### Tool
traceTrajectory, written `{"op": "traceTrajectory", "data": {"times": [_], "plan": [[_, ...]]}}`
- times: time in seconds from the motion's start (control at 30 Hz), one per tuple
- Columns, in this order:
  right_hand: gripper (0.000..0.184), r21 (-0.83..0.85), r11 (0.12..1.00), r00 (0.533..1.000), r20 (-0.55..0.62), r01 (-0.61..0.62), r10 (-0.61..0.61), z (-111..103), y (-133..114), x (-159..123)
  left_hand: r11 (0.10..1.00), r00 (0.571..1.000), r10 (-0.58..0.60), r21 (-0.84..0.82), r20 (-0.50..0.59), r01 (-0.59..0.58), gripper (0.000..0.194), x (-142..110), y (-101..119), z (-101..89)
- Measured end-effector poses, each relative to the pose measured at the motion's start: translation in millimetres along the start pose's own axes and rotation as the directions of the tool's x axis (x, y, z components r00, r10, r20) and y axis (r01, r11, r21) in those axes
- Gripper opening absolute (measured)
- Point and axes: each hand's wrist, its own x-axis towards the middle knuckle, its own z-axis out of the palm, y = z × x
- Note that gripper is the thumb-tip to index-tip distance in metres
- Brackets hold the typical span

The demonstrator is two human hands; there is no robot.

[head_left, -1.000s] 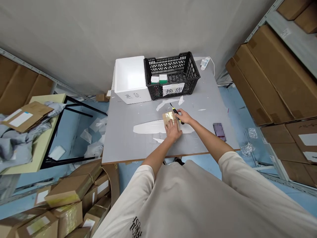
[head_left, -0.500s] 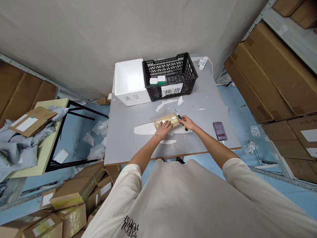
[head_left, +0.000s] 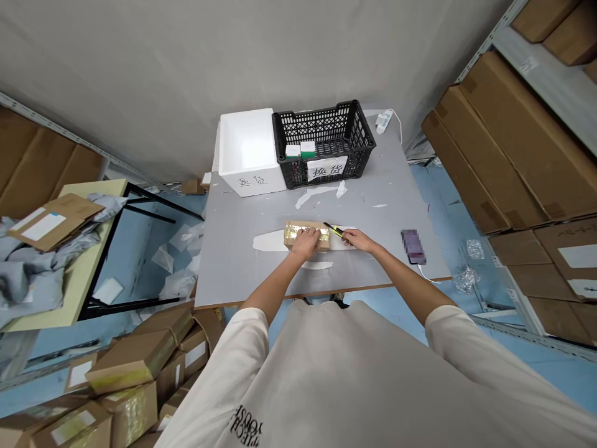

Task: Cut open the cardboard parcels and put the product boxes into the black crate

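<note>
A small brown cardboard box, wrapped in shiny yellowish tape, lies on the grey table. My left hand grips it from above, fingers bent over its top and partly hiding it. In my right hand is a yellow and black box cutter, its handle closed in the fingers. The cutter's tip points left and is at the right end of the box; whether it touches the cardboard I cannot tell. White paper strips lie beneath and beside the box.
Behind stand a white foam box and a black plastic crate holding small white-green boxes. A phone and a power strip lie to the right. Cardboard boxes pile up at lower left; shelves flank the table.
The cardboard box has turned from slanted to nearly level with the table edge. The box cutter has swung from steep to flatter, its tip moving left and down to the box's right end.
</note>
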Motion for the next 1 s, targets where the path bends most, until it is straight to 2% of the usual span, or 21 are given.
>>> {"op": "traceTrajectory", "data": {"times": [0.2, 0.3, 0.47, 0.67, 0.8, 1.0], "plan": [[0.025, -0.088, 0.996, 0.998, 0.068, 0.014, -0.008, -32.7, 4.6, -12.0, 1.000, 1.000, -0.012, 0.010, 0.019, 0.011, 0.056, 6.9, 1.4, -1.7], [0.026, -0.228, 0.972, 0.994, 0.098, 0.066, -0.044, -41.1, -4.1, -12.0, 0.999, 1.000, -0.007, 0.032, 0.008, 0.007, 0.053, 5.6, 2.0, -1.4], [0.022, -0.515, 0.838, 0.983, 0.102, 0.181, -0.149, -48.0, -23.4, 4.6, 0.998, 1.000, 0.019, 0.055, -0.019, -0.018, 0.050, 0.9, 1.5, 1.5], [0.013, -0.650, 0.710, 0.963, 0.187, 0.270, -0.195, -39.3, -50.3, 28.9, 0.999, 1.000, -0.004, 0.032, -0.024, 0.005, 0.049, -2.1, 1.5, 1.4], [0.010, -0.618, 0.748, 0.967, 0.210, 0.243, -0.141, -40.8, -51.3, 32.6, 1.000, 1.000, -0.008, -0.003, -0.023, 0.008, 0.046, -2.4, 1.9, 0.2], [0.027, -0.384, 0.912, 0.956, 0.290, 0.147, -0.032, -40.2, -16.4, 13.6, 1.000, 0.999, -0.003, -0.012, -0.045, 0.002, 0.047, -2.3, -0.6, 4.0]]}}
